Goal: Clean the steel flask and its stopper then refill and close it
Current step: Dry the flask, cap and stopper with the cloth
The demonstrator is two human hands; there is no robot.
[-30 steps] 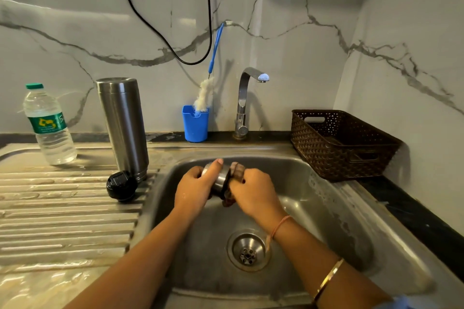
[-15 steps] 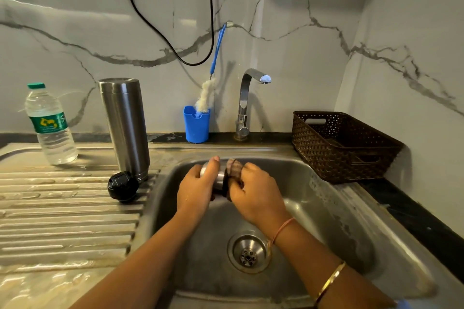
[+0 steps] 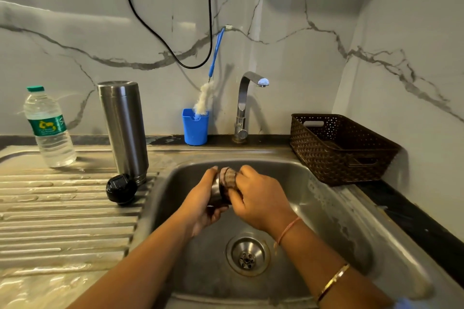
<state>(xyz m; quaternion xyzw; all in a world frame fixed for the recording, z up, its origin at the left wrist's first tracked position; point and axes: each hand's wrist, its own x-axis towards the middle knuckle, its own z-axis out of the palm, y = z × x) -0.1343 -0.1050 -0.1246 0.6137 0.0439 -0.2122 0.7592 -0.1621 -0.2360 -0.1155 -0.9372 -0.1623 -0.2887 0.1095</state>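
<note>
The tall steel flask (image 3: 124,130) stands upright on the draining board, left of the sink (image 3: 334,211). Its black stopper (image 3: 120,189) lies on the board at the flask's foot. Over the basin my left hand (image 3: 200,202) grips a small steel cup-shaped cap (image 3: 216,192). My right hand (image 3: 261,199) holds a brownish scrub pad (image 3: 228,177) pressed against the cap's open end. Most of the cap is hidden by my fingers.
A water bottle (image 3: 49,130) with a green cap stands at the far left. Behind the sink are a blue holder (image 3: 195,126) with a bottle brush (image 3: 204,98), and the tap (image 3: 244,105), not running. A brown basket (image 3: 341,148) sits at the right. The drain (image 3: 247,256) lies below my hands.
Both hands have turned slightly around the cap, the pad shifting over its rim. Flask, stopper and bottle have not moved.
</note>
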